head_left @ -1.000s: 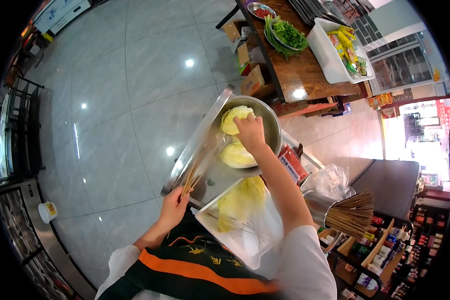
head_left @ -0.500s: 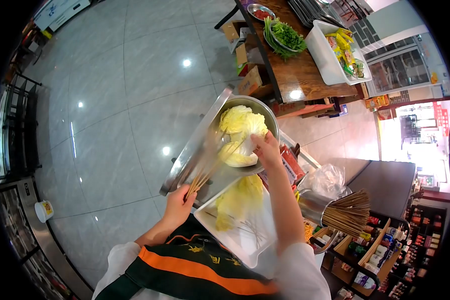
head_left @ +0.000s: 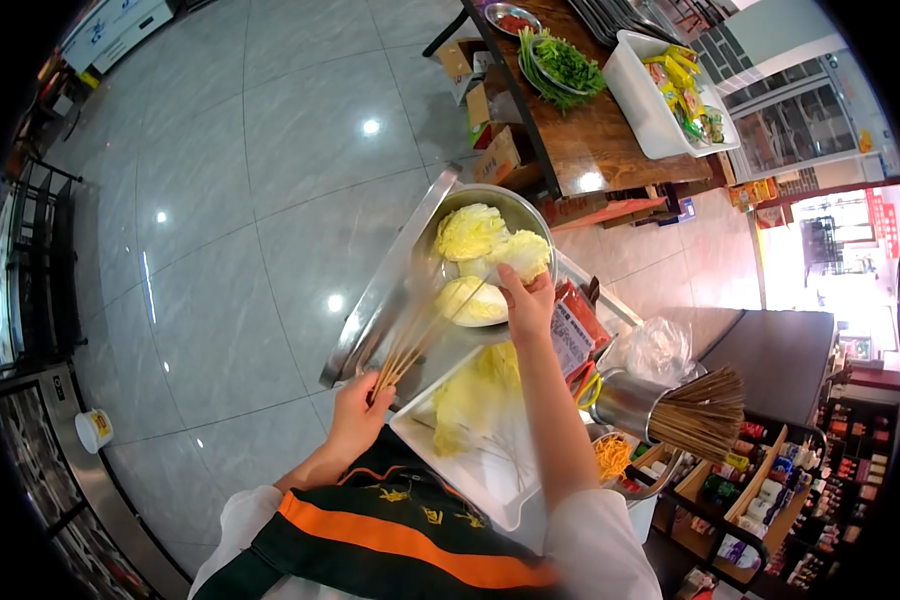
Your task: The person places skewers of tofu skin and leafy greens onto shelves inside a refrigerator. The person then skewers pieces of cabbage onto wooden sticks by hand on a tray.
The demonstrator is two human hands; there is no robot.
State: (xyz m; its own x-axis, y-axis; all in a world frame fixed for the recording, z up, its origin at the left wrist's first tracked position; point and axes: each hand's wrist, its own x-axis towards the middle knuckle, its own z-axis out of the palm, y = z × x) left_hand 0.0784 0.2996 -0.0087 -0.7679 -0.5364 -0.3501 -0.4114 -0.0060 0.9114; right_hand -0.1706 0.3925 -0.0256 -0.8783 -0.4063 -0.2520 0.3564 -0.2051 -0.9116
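Observation:
My left hand [head_left: 355, 418] is closed around a bundle of thin wooden skewers [head_left: 402, 358], whose far ends blur towards the bowl. Over the right side of a steel bowl [head_left: 551, 232], my right hand [head_left: 528, 300] pinches a pale yellow napa cabbage leaf [head_left: 523, 252]. Two other pieces of napa cabbage [head_left: 472, 230] lie in that bowl on its left and near side. Just below, a white tray [head_left: 505, 510] holds more cabbage leaves [head_left: 475, 395] and several loose skewers. The fingertips of my right hand are partly hidden.
A steel cylinder [head_left: 625, 400] full of brown sticks [head_left: 700, 420] lies to the right, beside a clear plastic bag [head_left: 655, 350] and a red packet [head_left: 577, 335]. Shredded orange food [head_left: 613, 457] sits nearby. A wooden table [head_left: 610, 165] bears greens [head_left: 567, 68] and a white bin [head_left: 650, 130].
My right hand has shifted slightly, and the cabbage leaf at its fingers has moved to the right within the bowl. My left hand stays nearly in place with the skewers.

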